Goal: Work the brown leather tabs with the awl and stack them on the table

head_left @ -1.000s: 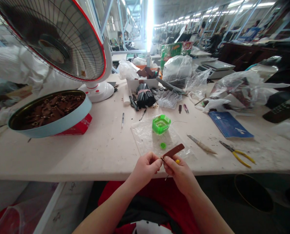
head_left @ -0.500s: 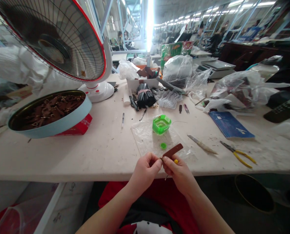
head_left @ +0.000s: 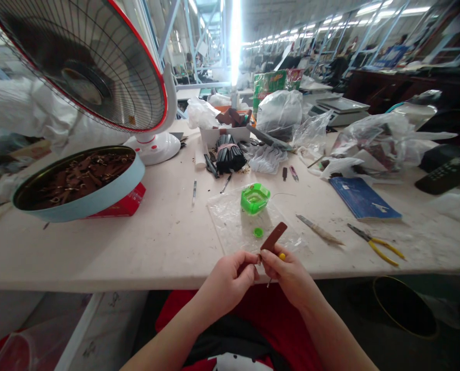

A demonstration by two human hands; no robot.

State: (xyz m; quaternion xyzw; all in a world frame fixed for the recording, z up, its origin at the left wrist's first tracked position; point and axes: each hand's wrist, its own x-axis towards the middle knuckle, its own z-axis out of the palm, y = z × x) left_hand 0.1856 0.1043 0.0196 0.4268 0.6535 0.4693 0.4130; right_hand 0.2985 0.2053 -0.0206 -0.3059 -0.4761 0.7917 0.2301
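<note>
My right hand (head_left: 288, 270) is closed on a brown leather strap (head_left: 274, 236), which sticks up and to the right from the fingers. A tool with a yellow end (head_left: 282, 256) is also tucked in that hand, and its thin metal tip shows below the fingers. My left hand (head_left: 233, 275) is closed at the strap's lower end, its fingertips meeting those of the right; what exactly they pinch is hidden. Just beyond the hands, a small green cap (head_left: 258, 233) and a green plastic container (head_left: 255, 199) rest on a clear plastic sheet (head_left: 226, 226).
To the right lie a knife with a wrapped handle (head_left: 318, 230), yellow-handled pliers (head_left: 376, 244) and a blue notebook (head_left: 364, 198). On the left, a round tin (head_left: 98, 193) full of brown strap pieces stands by a fan (head_left: 152, 147). Pens, black strips and plastic bags lie farther back.
My left hand has shifted slightly down, its fingers spreading a little at the strap's end. The strap has tilted more upright in my right hand.
</note>
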